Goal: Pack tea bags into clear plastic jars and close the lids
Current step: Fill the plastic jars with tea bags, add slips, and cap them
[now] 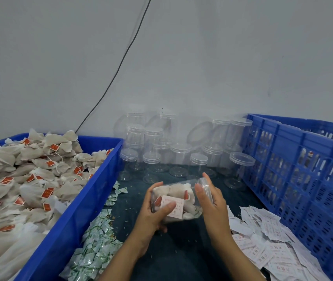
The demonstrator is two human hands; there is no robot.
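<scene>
A clear plastic jar (182, 196) lies on its side between my hands, above the dark table. It holds tea bags with red tags and a pale paper label. My left hand (157, 211) grips the jar's body from below and the left, thumb across the label. My right hand (210, 197) curls round the clear lid (206, 184) at the jar's right end. A blue bin (92, 191) on the left is heaped with loose tea bags (29, 175).
Several empty lidded clear jars (180, 153) stand at the back against the wall. A blue slotted crate (303, 175) fills the right side. Green-printed sachets (94, 246) lie beside the bin. White paper labels (269, 246) are scattered at the right front.
</scene>
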